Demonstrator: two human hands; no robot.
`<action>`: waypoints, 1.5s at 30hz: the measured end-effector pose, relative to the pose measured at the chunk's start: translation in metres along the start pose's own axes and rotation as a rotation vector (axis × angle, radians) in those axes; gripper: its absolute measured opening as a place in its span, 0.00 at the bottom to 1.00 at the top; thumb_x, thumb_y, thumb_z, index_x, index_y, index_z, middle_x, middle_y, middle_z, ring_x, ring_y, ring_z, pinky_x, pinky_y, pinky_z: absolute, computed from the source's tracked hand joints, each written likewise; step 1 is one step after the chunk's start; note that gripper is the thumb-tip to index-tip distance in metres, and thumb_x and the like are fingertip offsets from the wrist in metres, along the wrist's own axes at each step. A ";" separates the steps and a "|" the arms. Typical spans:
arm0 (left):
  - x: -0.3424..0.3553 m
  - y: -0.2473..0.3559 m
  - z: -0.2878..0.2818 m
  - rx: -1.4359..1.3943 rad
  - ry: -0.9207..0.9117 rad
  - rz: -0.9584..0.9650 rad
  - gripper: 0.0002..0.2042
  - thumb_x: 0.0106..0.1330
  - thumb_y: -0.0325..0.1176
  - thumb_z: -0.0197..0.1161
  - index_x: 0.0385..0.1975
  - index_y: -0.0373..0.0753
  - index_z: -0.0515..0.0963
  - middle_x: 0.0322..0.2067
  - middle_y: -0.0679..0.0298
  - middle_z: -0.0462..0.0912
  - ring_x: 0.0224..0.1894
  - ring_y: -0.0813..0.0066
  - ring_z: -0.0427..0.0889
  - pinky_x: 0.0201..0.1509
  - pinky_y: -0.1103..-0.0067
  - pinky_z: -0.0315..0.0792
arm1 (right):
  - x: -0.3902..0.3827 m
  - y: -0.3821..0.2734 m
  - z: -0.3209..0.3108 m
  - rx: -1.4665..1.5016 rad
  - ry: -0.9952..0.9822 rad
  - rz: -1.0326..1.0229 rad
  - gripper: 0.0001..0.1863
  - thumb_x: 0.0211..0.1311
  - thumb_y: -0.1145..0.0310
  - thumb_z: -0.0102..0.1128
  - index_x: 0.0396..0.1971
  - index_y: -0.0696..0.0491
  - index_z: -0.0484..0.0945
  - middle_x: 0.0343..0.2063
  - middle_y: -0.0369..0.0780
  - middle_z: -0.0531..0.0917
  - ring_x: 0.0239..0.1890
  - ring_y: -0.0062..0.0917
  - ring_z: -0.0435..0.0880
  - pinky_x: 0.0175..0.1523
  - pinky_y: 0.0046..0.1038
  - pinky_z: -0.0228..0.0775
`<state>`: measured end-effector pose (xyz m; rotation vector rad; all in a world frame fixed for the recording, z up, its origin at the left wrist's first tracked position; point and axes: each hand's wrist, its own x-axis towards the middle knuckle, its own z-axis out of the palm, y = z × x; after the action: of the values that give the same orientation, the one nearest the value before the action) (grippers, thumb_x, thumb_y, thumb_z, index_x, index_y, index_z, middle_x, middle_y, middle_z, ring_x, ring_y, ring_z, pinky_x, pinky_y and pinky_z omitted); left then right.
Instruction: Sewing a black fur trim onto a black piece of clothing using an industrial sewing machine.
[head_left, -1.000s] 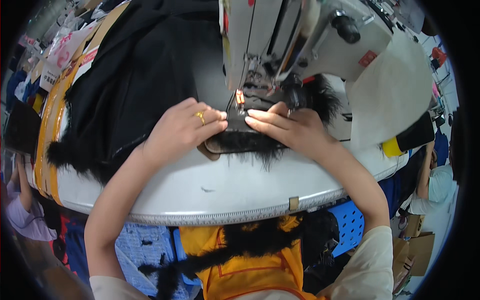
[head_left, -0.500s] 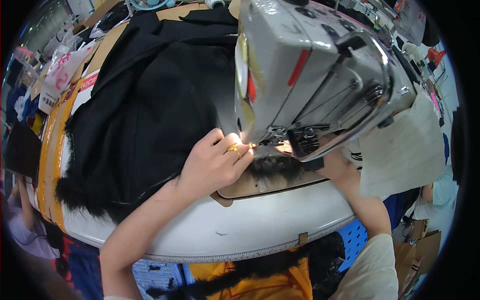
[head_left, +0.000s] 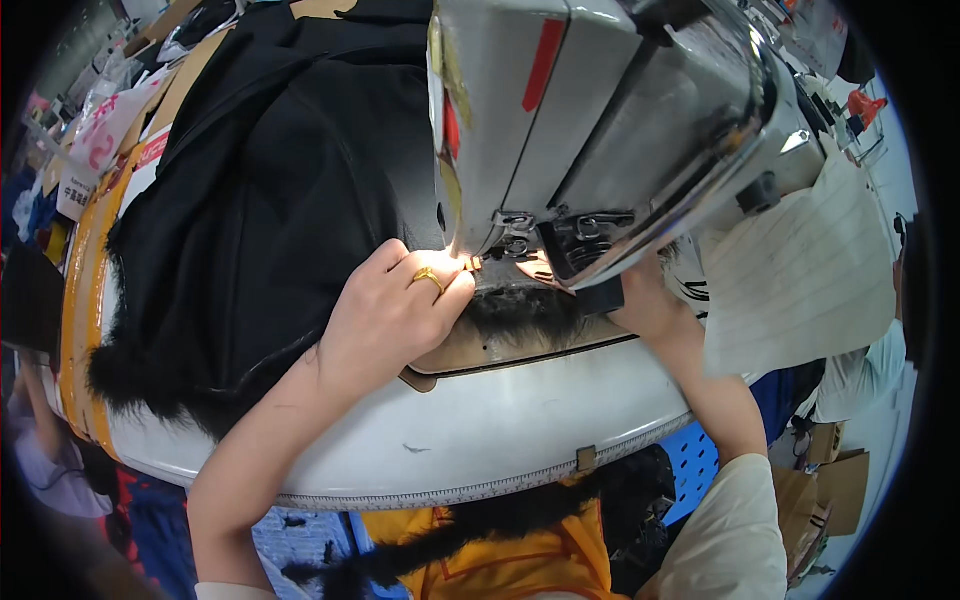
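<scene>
Under the white sewing machine head (head_left: 590,120), a lamp lights the needle area (head_left: 470,263). My left hand (head_left: 395,310), with a gold ring, has its fingers curled together on black fabric just left of the needle. Dark fur trim (head_left: 530,320) lies below the machine, between my hands. My right hand (head_left: 645,300) is at the right of the trim; the machine head hides its fingers. A large black garment (head_left: 270,190) with a furry edge spreads over the left part of the table.
The white table (head_left: 520,420) has a tape measure along its front edge. A paper sheet (head_left: 790,270) hangs at right. Below are orange cloth (head_left: 540,560) and a blue crate (head_left: 690,460). Cardboard boxes (head_left: 840,490) stand lower right. Other people (head_left: 50,470) sit at both sides.
Since a second ago, the machine head looms larger in view and covers my right fingers, which showed earlier. Over the last half second, the scene has shifted slightly up and left.
</scene>
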<state>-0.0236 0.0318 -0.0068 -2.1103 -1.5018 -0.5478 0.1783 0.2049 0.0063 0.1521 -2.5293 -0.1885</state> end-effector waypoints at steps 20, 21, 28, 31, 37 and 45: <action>0.002 -0.007 -0.024 -0.213 -0.328 -0.082 0.16 0.50 0.27 0.62 0.42 0.38 0.77 0.32 0.64 0.78 0.41 0.71 0.77 0.59 0.71 0.63 | 0.000 0.008 -0.007 0.143 -0.197 0.029 0.12 0.48 0.71 0.54 0.35 0.44 0.80 0.35 0.29 0.80 0.40 0.21 0.81 0.41 0.25 0.72; -0.003 0.002 -0.026 -0.187 -0.316 -0.003 0.19 0.49 0.28 0.63 0.44 0.38 0.74 0.33 0.65 0.76 0.41 0.70 0.77 0.56 0.72 0.65 | -0.005 0.005 -0.013 0.188 -0.298 0.058 0.16 0.51 0.70 0.53 0.41 0.41 0.80 0.39 0.28 0.82 0.45 0.23 0.80 0.49 0.28 0.69; 0.003 -0.003 -0.020 -0.092 -0.228 -0.062 0.23 0.46 0.29 0.68 0.44 0.36 0.71 0.33 0.64 0.76 0.43 0.68 0.76 0.54 0.74 0.66 | 0.022 -0.038 -0.019 0.041 -0.488 0.020 0.31 0.47 0.74 0.57 0.57 0.45 0.72 0.59 0.30 0.72 0.61 0.21 0.69 0.60 0.30 0.66; 0.012 -0.003 -0.019 -0.205 -0.362 -0.193 0.19 0.49 0.26 0.65 0.42 0.35 0.69 0.32 0.64 0.76 0.40 0.67 0.77 0.52 0.74 0.67 | 0.026 -0.041 0.001 0.293 -0.433 0.195 0.33 0.46 0.79 0.56 0.58 0.45 0.70 0.56 0.32 0.73 0.52 0.27 0.77 0.37 0.26 0.77; -0.022 0.011 -0.022 0.102 -0.170 0.095 0.13 0.50 0.27 0.62 0.36 0.34 0.73 0.32 0.63 0.76 0.40 0.69 0.78 0.52 0.73 0.72 | -0.003 -0.020 -0.001 0.088 -0.468 0.153 0.32 0.50 0.81 0.50 0.59 0.43 0.69 0.57 0.26 0.73 0.45 0.24 0.82 0.37 0.24 0.77; -0.025 0.018 -0.018 0.149 -0.156 0.094 0.11 0.50 0.28 0.61 0.35 0.34 0.77 0.39 0.60 0.79 0.47 0.68 0.79 0.53 0.77 0.75 | 0.024 -0.054 -0.002 0.224 -0.407 0.049 0.39 0.39 0.75 0.63 0.60 0.51 0.68 0.60 0.34 0.70 0.55 0.28 0.72 0.49 0.28 0.74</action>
<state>-0.0146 -0.0028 -0.0092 -2.1344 -1.4684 -0.2350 0.1638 0.1477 0.0120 0.1511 -2.9533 0.0953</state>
